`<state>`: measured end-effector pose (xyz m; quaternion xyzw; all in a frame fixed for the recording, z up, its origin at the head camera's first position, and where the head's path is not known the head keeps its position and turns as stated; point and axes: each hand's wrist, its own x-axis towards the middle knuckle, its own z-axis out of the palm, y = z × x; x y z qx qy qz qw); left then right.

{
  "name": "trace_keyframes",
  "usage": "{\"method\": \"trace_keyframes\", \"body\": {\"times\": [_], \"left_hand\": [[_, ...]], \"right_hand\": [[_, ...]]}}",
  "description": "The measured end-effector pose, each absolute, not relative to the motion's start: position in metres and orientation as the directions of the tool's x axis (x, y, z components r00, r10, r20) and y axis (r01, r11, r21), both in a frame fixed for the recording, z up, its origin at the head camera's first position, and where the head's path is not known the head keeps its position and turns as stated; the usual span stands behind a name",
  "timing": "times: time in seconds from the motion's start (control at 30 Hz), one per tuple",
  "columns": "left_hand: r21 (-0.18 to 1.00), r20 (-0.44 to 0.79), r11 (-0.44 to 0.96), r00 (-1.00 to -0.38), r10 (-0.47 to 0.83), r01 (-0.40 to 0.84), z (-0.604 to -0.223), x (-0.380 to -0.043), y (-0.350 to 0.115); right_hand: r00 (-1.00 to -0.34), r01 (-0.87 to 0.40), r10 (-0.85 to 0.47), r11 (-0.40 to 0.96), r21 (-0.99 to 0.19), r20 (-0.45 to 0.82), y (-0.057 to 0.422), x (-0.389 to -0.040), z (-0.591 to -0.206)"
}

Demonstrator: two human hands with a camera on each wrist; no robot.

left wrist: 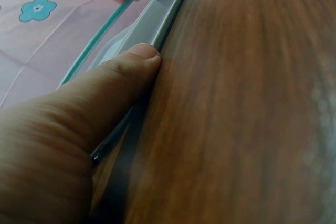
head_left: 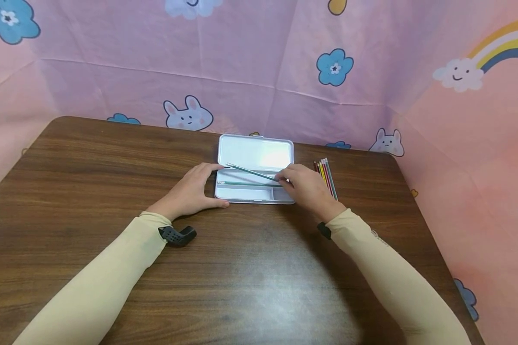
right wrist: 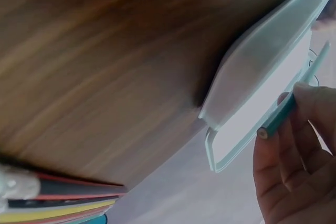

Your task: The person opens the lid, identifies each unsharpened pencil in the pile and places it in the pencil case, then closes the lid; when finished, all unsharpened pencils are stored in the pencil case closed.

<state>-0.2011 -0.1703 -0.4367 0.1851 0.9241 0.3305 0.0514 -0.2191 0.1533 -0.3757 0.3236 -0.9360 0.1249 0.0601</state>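
Note:
A white pencil case lies unfolded on the table, its lid leaning back toward the wall. My left hand grips the case's left end, thumb along the front edge and fingers at the far side near the hinge. My right hand pinches a green pencil by its right end, above the case. In the right wrist view the held pencil shows a flat, bare wooden end beside the fingertips. Another green pencil lies lengthwise inside the case.
Several pencils in dark, yellow, red and green lie bunched to the right of the case, by my right hand. The brown wooden table meets a pink printed cloth behind and at the right.

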Motion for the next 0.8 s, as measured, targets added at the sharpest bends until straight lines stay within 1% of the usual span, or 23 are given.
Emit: {"method": "trace_keyframes", "body": {"times": [0.13, 0.47, 0.8], "left_hand": [[0.633, 0.019, 0.714, -0.928, 0.372, 0.299, -0.437, -0.2, -0.17], [0.638, 0.024, 0.71, -0.929, 0.37, 0.299, -0.437, -0.2, -0.17], [0.634, 0.028, 0.712, -0.929, 0.369, 0.302, -0.439, -0.201, -0.169]], "right_hand": [[-0.765, -0.644, -0.617, 0.743, -0.185, 0.184, 0.148, -0.222, -0.378], [-0.758, -0.651, -0.639, 0.737, -0.182, 0.127, 0.14, -0.228, -0.379], [-0.774, -0.63, -0.627, 0.751, -0.2, 0.083, 0.138, -0.237, -0.382]]}}
